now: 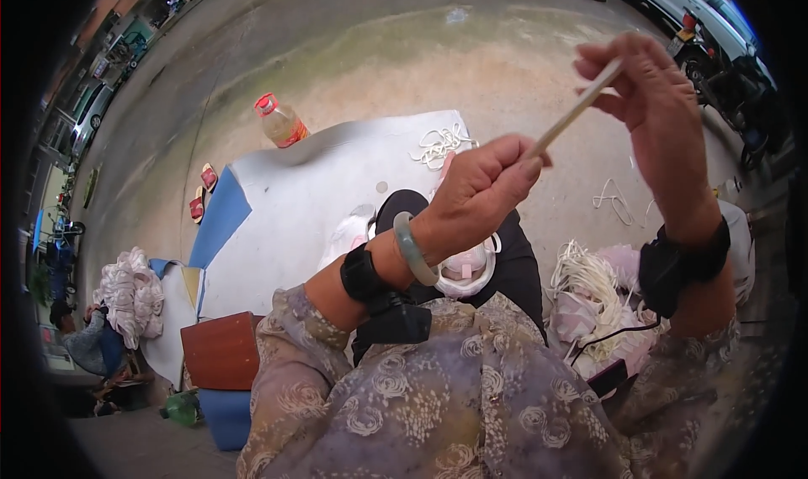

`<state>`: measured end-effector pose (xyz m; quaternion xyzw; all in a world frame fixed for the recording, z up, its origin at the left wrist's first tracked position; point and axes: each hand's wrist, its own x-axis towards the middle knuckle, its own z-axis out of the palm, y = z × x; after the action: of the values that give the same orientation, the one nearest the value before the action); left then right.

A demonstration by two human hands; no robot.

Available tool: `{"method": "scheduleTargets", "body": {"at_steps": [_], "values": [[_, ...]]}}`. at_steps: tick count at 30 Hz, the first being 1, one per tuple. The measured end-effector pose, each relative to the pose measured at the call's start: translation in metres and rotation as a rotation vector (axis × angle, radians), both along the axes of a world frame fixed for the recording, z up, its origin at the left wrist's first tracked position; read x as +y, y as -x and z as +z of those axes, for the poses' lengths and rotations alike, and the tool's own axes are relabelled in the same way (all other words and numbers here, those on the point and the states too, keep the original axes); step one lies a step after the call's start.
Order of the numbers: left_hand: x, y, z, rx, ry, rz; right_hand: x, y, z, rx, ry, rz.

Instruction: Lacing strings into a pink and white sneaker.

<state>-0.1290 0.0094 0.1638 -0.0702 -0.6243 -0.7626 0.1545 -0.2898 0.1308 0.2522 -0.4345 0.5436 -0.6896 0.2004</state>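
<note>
My left hand (pixel 488 184) is closed in a fist round one end of a pale, narrow shoelace (pixel 576 109). The lace runs straight and taut up to my right hand (pixel 661 92), raised at the upper right, whose bent fingers meet its other end; motion blurs those fingers a little. Below my left wrist, a white and pink shoe (pixel 463 264) rests on my lap between dark trouser legs, partly hidden by my forearm. Beside my right forearm is a heap of white laces (pixel 581 281) and pale pink shoe pieces (pixel 576 315).
A white sheet (pixel 295 201) with a blue underside spreads ahead, bearing a loose lace bundle (pixel 442 145). A red-capped bottle (pixel 280 121) stands at its far edge. Red slippers (pixel 202 194) lie left, near a brown board (pixel 220 351). Another person (pixel 88 344) sits beside a pale bundle (pixel 130 298).
</note>
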Motion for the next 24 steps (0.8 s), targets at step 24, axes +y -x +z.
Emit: {"method": "scheduleTargets", "body": {"at_steps": [24], "values": [[-0.003,-0.017,-0.118,-0.176,0.622,-0.564,-0.025,0.068,-0.301,0.687,-0.473,-0.303]]}}
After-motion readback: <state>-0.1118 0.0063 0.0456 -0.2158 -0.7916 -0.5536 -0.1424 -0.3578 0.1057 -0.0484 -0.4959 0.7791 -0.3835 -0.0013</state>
